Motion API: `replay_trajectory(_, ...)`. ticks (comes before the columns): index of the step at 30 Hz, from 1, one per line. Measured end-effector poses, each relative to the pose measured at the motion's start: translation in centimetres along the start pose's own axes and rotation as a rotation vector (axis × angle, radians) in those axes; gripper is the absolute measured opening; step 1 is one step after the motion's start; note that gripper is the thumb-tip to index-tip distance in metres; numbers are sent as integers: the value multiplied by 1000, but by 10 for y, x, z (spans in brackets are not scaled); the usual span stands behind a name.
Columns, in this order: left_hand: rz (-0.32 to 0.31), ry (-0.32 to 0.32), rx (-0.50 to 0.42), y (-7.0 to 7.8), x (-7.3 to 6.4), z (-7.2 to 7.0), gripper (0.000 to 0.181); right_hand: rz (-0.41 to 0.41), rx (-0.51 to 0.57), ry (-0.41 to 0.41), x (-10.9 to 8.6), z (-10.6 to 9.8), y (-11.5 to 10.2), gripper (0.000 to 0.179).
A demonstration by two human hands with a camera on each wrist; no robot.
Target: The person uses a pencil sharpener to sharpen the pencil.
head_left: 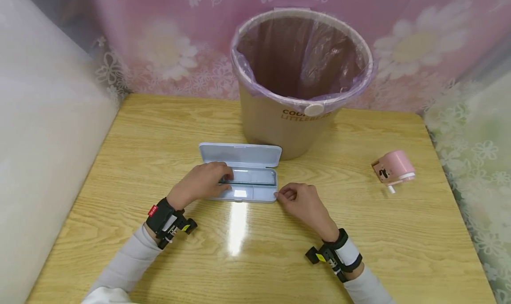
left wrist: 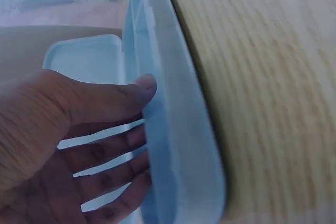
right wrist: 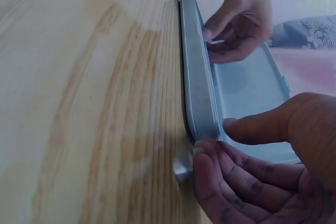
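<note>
Pencil case: here it is, pale blue and long [head_left: 264,194], flat on the wood-grain table [head_left: 255,268], just in front of the bin, between the two hands.
Lid: thrown back on the far side, this shallow blue lid [head_left: 241,153] stands up, its right end in front of the bin's base.
Inside: long compartments, the nearer one split crosswise, and a thin dark strip [head_left: 255,184] along the middle; divider or pencil, I cannot tell.
Left hand: in at the left end [head_left: 199,180], fingers spread and loosely bent, ungripped, reaching down inside, thumb over the near compartment.
Right hand: right on the near right corner [head_left: 305,204], thumb inside the rim, forefinger outside, pinching that corner, other fingers bent beneath.
Wrists: a black strap on each, carrying small cameras, left [head_left: 190,225] and right [head_left: 313,255], above pale grey sleeves [head_left: 127,262].
Bin: big and beige behind the case [head_left: 275,124], "LITTLEBEAR" partly readable, a purplish liner [head_left: 249,80] folded over the rim.
Sharpener: over on the right, well apart, a pink crank pencil sharpener [head_left: 397,166], white handle towards the person.
Backdrop: pink floral cloth [head_left: 159,47] behind it all.
</note>
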State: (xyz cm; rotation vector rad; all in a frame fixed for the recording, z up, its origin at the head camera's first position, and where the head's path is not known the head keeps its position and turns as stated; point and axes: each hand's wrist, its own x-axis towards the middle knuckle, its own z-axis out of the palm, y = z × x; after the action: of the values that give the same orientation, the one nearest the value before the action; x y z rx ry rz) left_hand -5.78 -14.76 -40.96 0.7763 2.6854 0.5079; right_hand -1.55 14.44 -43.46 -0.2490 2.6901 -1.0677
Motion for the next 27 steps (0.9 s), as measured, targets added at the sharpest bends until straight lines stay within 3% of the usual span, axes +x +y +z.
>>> replay_trajectory(5,-25,-42,-103,-7,0,2,8,-8,23,2,-1,-3,-1,13)
replay_trajectory(8,-5,-53,-146,-12,1,3,6,-26,38,23,0,-5,-4,12)
replay_trajectory(17,62,-63,-218,-21,8,3,9,-248,-87,106,12,1,-15,28)
replay_trajectory(21,82,-69,-227,-20,9,4,11,-263,-122,70,16,4,-20,31)
replay_trajectory(27,103,-21,-275,-19,11,6,10,-265,-162,57,15,8,-18,27)
